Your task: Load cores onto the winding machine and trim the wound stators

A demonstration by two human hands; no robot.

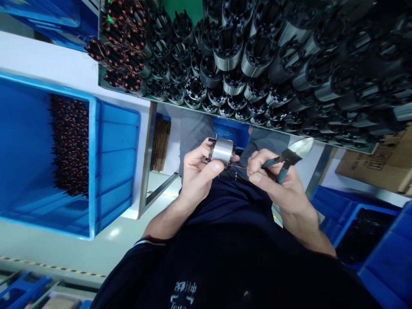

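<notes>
My left hand (197, 169) grips a small silver motor stator (222, 151) with black end pieces, held over my lap. Thin copper wires (240, 167) run from the stator toward my right hand (273, 182). That hand pinches the wires with its fingertips and also holds teal-handled side cutters (291, 156), whose jaws point up and to the right, away from the stator. Both hands are close together below the edge of the workbench.
The workbench (109, 83) above carries several rows of stators, some with copper windings (124, 47), most bare (257, 56). A blue bin (112, 154) with wound stators stands at the left. More blue bins (370, 231) and a cardboard box (383, 163) are at the right.
</notes>
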